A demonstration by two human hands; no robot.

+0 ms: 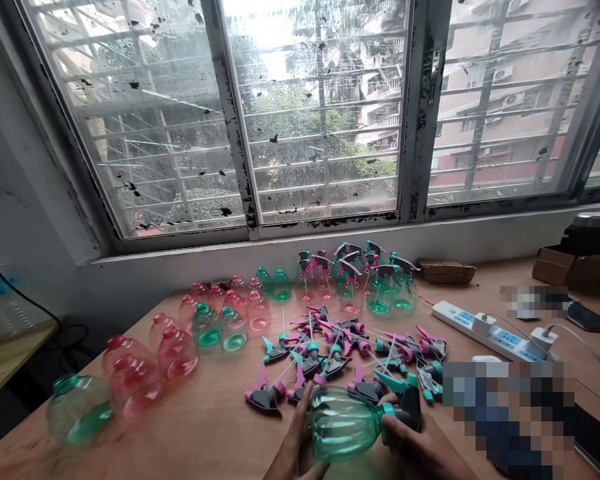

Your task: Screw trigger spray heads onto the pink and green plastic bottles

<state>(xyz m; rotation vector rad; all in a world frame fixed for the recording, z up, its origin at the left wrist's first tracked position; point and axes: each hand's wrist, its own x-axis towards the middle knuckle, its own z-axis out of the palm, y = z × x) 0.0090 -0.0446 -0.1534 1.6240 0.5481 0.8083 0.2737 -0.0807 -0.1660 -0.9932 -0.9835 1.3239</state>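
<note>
A pair of hands works at the lower centre of the frame, clasped on one green bottle (347,423) with its ribbed body tipped onto its side and its neck toward the right. The left hand (293,437) cups the base end, while the right hand (425,443) closes on the black spray head (411,405), its thumb beside the teal collar at the bottle's neck. The picture does not show whether the collar is fully seated.

Just beyond the bottle, a pile of loose spray heads (351,330), black with pink or teal parts and thin clear tubes, spreads over the middle of the wooden worktop (205,433). Topless pink bottles (179,357) and green ones stand from the lower left toward the centre, with a single green bottle nearest the left edge (77,410). At upper centre, below the window (325,113) with its peeling frame, pink and green bottles fitted with spray heads (351,300) stand in a close group. A white power strip (510,339) with plugs lies at right, a cardboard box (573,270) sits near the right edge, and the lower right corner is pixelated.
</note>
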